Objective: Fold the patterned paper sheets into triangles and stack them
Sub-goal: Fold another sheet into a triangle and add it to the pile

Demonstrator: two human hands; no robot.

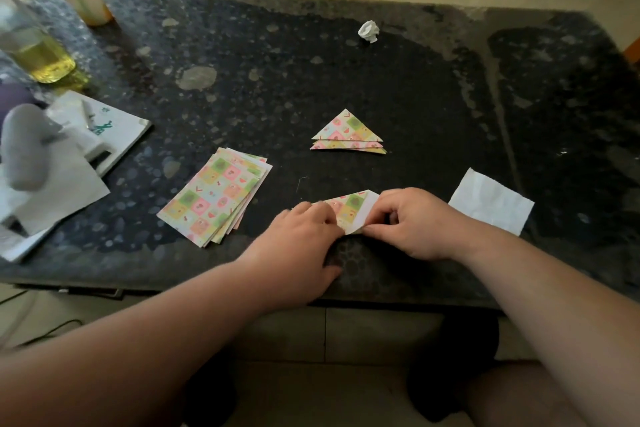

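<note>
Mid-fold on one sheet (349, 210) at the near edge of the tabletop (277, 62) — patterned side up, white underside showing on the flap at its right. Left hand (304, 239) lies over the sheet's left part, fingers fairly straight, pressing down rather than gripping. Right hand (415, 222) has its fingers curled and pinches the white flap at the near right corner. My read: the corner is being brought over and lined up, crease not yet set. Next move needs the edges matched first, with the left hand stopping the sheet from sliding, then a press along the fold; thin paper, so a skewed start gets locked in. After that it goes onto the triangle stack (348, 133), further back and well apart from the hands, a few folded pieces slightly offset. Pile of flat sheets (216, 196) sits left of the hands, fanned, several to go, so I'd call the task early-to-middle. Containers: only one I can make out is a clear bottle (38, 55) at the far left edge, blurred, yellow liquid in its lower part. No paper is in any container — all of it lies loose on the tabletop.
</note>
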